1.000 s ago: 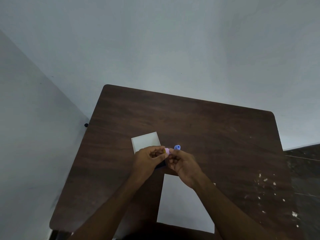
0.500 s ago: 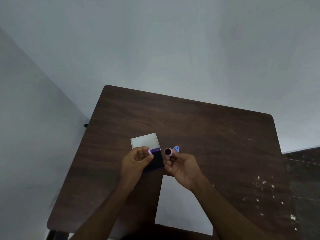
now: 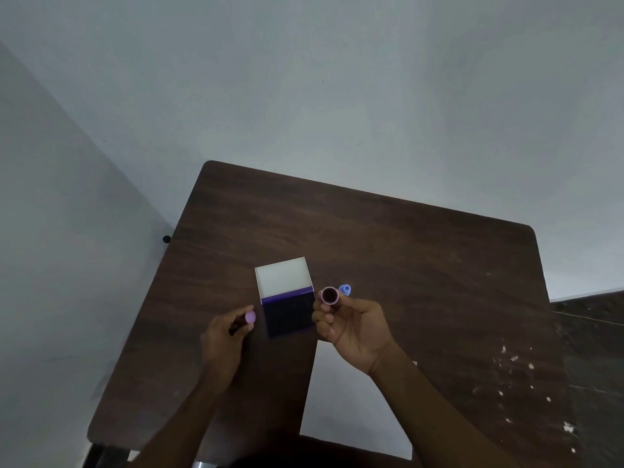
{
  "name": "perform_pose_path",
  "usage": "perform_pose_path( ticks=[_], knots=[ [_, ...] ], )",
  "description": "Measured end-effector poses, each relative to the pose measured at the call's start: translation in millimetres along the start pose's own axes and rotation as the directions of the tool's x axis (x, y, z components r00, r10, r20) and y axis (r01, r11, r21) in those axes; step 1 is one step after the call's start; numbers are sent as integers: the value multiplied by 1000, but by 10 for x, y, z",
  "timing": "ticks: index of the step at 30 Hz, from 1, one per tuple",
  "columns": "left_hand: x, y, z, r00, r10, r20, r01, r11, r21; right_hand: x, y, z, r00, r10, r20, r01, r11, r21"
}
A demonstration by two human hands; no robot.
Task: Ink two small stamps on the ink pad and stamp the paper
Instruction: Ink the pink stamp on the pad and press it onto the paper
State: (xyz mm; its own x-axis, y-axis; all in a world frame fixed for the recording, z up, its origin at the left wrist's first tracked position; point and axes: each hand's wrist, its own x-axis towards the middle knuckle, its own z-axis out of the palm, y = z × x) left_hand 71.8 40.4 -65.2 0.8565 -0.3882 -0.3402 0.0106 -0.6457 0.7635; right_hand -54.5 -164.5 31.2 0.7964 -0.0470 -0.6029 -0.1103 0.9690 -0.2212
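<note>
Nearest me, low in the frame, I see the paper [image 3: 351,410] lying between my forearms on the table [image 3: 422,265]. My left hand [image 3: 224,339] is curled around the purple cap [image 3: 250,317]. My right hand [image 3: 354,327] pinches the pink stamp [image 3: 329,295], dark face up. Between them sits the open ink pad [image 3: 289,315]; the blue stamp [image 3: 345,289] stands just beyond the pink one.

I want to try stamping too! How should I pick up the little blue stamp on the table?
The blue stamp seems to stand upright on the table, just beyond the right hand. Probably best to come from above and pinch its sides between thumb and finger, keeping the bottom face untouched. The ink pad lies to its left, so there is room around it.
</note>
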Motion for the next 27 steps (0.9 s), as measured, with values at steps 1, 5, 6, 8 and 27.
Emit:
perform_pose_path(
  ticks=[1, 5, 6, 8, 27],
  knots=[
    [2, 11, 17, 1000, -6, -13, 6, 1000, 8, 1, -4, 0, 1000, 1, 7, -1, 1000, 4],
    [37, 8, 92, 998, 43, -52, -39, 996, 82, 4, -20, 0, 1000, -14, -10, 14, 999, -33],
    [42, 0, 103, 996, 51, -74, -43, 994, 105, 8, -25, -1, 998, -28, -49, 24, 997, -77],
    [29, 18, 96, 993, 42, -108, -30, 994, 109, 63, -13, -13, 980, -83, -179, 40, 972, -230],
    [109, 178, 45, 961, 188, 205, -271, 798, 539, 858, 638, 169, 885, -463, -43, -200, -297, -934]
  ],
)
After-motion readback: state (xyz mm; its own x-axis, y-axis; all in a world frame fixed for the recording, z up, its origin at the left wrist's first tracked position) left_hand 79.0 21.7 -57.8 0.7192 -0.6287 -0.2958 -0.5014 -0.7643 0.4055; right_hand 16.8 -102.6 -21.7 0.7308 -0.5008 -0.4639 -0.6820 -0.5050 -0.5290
